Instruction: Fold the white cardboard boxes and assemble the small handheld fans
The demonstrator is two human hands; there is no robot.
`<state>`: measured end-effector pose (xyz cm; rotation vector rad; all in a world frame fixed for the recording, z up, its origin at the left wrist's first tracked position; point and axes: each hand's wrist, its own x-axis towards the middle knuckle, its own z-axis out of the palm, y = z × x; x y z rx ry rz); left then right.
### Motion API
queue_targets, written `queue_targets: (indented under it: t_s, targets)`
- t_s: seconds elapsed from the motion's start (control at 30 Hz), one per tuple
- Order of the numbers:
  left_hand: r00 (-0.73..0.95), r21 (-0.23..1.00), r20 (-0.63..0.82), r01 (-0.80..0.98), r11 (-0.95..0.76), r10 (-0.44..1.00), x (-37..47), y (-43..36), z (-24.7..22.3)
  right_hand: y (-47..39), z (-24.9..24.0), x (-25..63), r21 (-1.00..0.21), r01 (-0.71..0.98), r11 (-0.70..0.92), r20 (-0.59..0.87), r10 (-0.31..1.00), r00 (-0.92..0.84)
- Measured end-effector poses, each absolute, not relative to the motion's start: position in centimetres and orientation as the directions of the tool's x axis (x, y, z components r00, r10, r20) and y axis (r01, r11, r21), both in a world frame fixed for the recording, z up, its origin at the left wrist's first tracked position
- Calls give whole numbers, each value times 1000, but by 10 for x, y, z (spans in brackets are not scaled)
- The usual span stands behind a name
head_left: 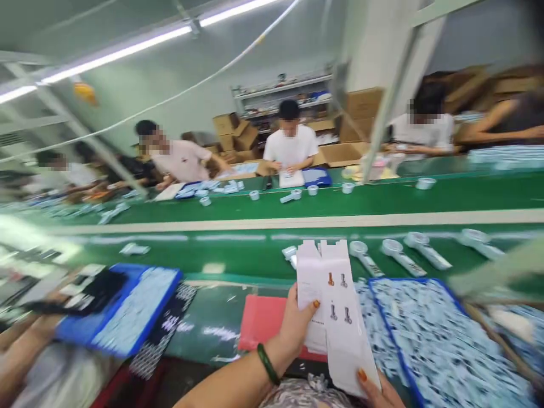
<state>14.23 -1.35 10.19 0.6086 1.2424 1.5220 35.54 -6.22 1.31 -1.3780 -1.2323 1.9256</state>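
Note:
Both my hands hold a flat white printed carton (351, 334) with small pictures of devices on it, tilted up in front of my body. My left hand (295, 317) grips its left edge, thumb on the face, with a green bangle on the wrist. At the lower right corner my right hand (376, 388) pinches the carton, partly cut off by the frame's bottom. Behind and below the carton lies a red sheet (263, 320) on the green tabletop. A light-blue device (289, 255) shows just past the carton's upper left edge.
A blue-rimmed tray (391, 334) of light-blue parts stands at right. Several light-blue devices (397, 252) lie on the green belt (238, 252). A blue tray (148, 317) and a co-worker's arm (32, 334) are at left. Several people sit across the line.

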Motion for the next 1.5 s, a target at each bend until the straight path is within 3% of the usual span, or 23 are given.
queue_targets:
  t_s: [0.1, 0.2, 0.27, 0.4, 0.57, 0.8, 0.97, 1.13, 1.2, 1.3, 1.5]
  targets:
    - [-485, 960, -162, -280, 22, 859, 52, -48, 79, -48, 12, 279, -924, 236, -300, -381, 702, -601]
    - [-617, 986, -160, -58, 159, 770, -45, -105, 63, -57, 7, 218, -912, 276, -303, -404, 553, -729]
    - [-677, 938, -174, 107, 329, 715, -103, -143, 57, -68, 0, 192, -872, 360, -330, -484, 488, -726]
    - [-728, 730, -221, 317, 605, 648, -189, -187, 48, -83, -17, 169, -815, 460, -353, -579, 450, -680]
    - [-830, 606, -279, 239, 759, 483, -241, -194, 23, -91, -28, 156, -773, 479, -415, -632, 562, -533]
    - [-853, 688, -293, 125, 715, 432, -271, -193, 17, -104, -36, 153, -725, 443, -527, -687, 592, -422]
    - [-704, 847, -340, 60, 529, 624, -266, -186, 51, -89, -17, 129, -806, 370, -462, -587, 701, -405]
    - [-267, 920, -392, -84, 383, 880, -239, -176, 102, -53, 71, 75, -964, 118, -238, -265, 829, -492]
    - [-178, 929, -370, -42, 369, 912, -231, -172, 119, -47, 103, 59, -971, 98, -218, -231, 751, -618]
    - [-119, 935, -354, -22, 353, 928, -226, -167, 132, -52, 128, 52, -940, 113, -322, -287, 567, -772]
    - [123, 920, -391, 37, 389, 912, -219, -160, 129, -76, 126, 81, -827, 112, -551, -408, 451, -794]
